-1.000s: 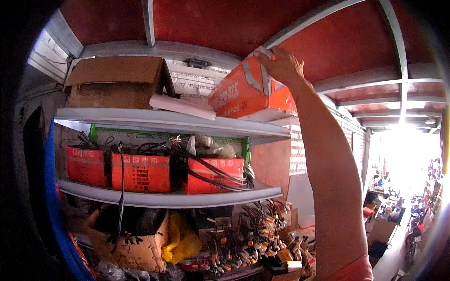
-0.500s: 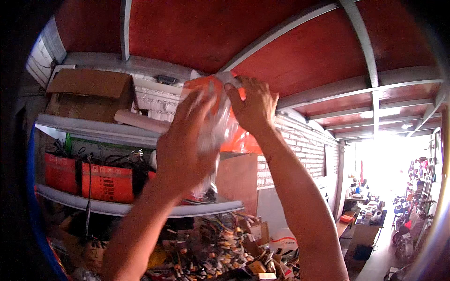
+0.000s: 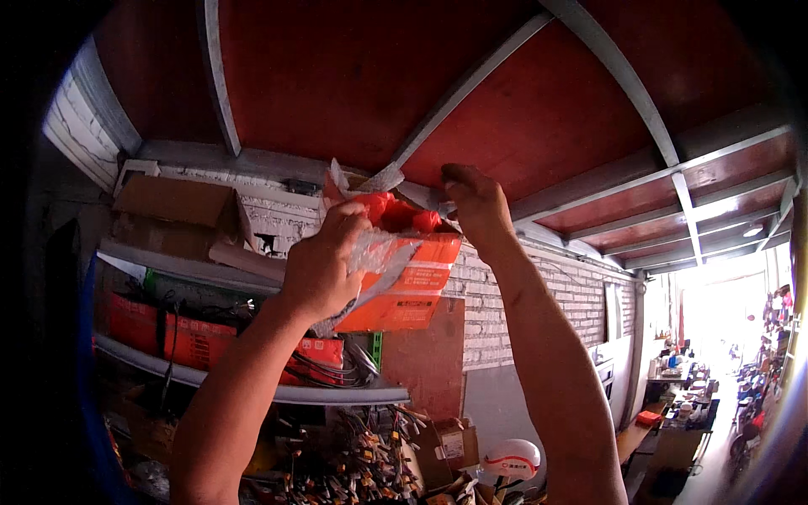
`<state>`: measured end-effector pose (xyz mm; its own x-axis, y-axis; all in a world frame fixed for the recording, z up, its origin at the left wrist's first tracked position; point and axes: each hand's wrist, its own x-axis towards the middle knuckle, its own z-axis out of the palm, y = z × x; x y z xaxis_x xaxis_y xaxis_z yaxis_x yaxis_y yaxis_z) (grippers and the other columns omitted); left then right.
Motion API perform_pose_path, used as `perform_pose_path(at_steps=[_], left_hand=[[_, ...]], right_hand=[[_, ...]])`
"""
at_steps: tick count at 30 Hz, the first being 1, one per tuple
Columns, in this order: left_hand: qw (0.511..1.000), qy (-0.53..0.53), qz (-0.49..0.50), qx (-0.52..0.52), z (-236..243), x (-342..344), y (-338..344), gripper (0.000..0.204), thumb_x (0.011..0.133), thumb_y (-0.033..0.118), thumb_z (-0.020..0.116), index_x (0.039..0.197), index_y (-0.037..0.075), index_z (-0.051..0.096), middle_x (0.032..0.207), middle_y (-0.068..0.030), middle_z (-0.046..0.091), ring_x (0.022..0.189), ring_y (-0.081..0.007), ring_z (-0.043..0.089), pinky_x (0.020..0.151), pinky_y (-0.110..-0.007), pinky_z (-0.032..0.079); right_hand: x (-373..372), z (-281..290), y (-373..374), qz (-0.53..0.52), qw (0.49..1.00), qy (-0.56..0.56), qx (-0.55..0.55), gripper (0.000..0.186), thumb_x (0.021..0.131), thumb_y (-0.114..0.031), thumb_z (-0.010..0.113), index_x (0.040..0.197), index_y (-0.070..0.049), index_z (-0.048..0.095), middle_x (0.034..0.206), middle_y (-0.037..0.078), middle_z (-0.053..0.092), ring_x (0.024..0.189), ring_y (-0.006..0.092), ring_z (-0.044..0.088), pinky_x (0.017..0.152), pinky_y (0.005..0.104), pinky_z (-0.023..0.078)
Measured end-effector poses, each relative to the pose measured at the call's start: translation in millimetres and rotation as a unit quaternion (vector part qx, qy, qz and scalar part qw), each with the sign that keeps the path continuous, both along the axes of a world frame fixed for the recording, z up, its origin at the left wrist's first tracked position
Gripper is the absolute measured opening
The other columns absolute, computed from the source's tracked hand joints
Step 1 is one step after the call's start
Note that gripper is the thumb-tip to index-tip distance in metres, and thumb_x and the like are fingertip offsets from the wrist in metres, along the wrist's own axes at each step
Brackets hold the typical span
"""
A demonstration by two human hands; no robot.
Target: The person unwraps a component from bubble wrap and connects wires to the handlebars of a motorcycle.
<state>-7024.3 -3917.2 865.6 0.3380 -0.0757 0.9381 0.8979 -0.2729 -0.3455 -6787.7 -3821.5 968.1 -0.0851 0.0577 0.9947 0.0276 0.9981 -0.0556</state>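
An orange cardboard box (image 3: 412,295) is up at head height in front of me, its top open. Red plastic (image 3: 396,210) shows inside it. Crumpled clear plastic wrap (image 3: 383,252) hangs over the near left side. My left hand (image 3: 324,261) is closed on this wrap at the box's left edge. At the far right corner, my right hand (image 3: 480,206) has its fingers curled together just above the rim. Whatever lies between those fingers is too small to make out. A greyish strip of wrap (image 3: 383,179) sticks up behind the opening.
A brown carton (image 3: 172,210) sits on the upper shelf at left. Below, orange boxes (image 3: 210,341) and cables (image 3: 358,366) fill a second shelf. Lower down are many connector leads (image 3: 358,459) and a white helmet (image 3: 509,459). The red ceiling (image 3: 505,126) is close overhead.
The view has tilted up. My hands have moved apart, the right one lifting off the wrap. The box's opening and the red plastic inside now show.
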Motion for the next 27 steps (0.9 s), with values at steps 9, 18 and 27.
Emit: perform_pose_path(at_steps=[9, 18, 27], left_hand=[[1.000, -0.005, 0.015, -0.005, -1, 12, -6, 0.062, 0.069, -0.001, 0.073, 0.126, 0.011, 0.053, 0.151, -0.0134, 0.052, 0.114, -0.0402, 0.069, 0.084, -0.048, 0.061], [0.999, -0.007, 0.036, 0.003, -26, 5, -13, 0.062, 0.069, 0.000, 0.072, 0.127, 0.011, 0.052, 0.147, -0.0167, 0.052, 0.106, -0.0430, 0.070, 0.078, -0.051, 0.061], [0.999, 0.005, 0.032, 0.001, -31, 8, -7, 0.070, 0.068, 0.000, 0.074, 0.133, 0.009, 0.052, 0.150, -0.0178, 0.049, 0.102, -0.0425, 0.072, 0.079, -0.050, 0.062]], right_hand=[[-11, 21, 10, -0.173, 0.973, -0.137, 0.061, 0.029, 0.088, -0.013, 0.065, 0.113, -0.005, 0.079, 0.102, 0.019, 0.078, 0.094, 0.0288, 0.077, 0.086, 0.0414, 0.058], [-61, 28, -15, -0.371, 0.820, -0.435, 0.030, 0.044, 0.088, -0.039, 0.072, 0.118, -0.008, 0.078, 0.105, 0.016, 0.079, 0.095, 0.0276, 0.074, 0.083, 0.0405, 0.057], [-82, 26, 57, -0.399, 0.805, -0.431, 0.087, 0.064, 0.086, -0.057, 0.077, 0.138, -0.021, 0.070, 0.124, 0.006, 0.077, 0.117, 0.0242, 0.069, 0.112, 0.0365, 0.044]])
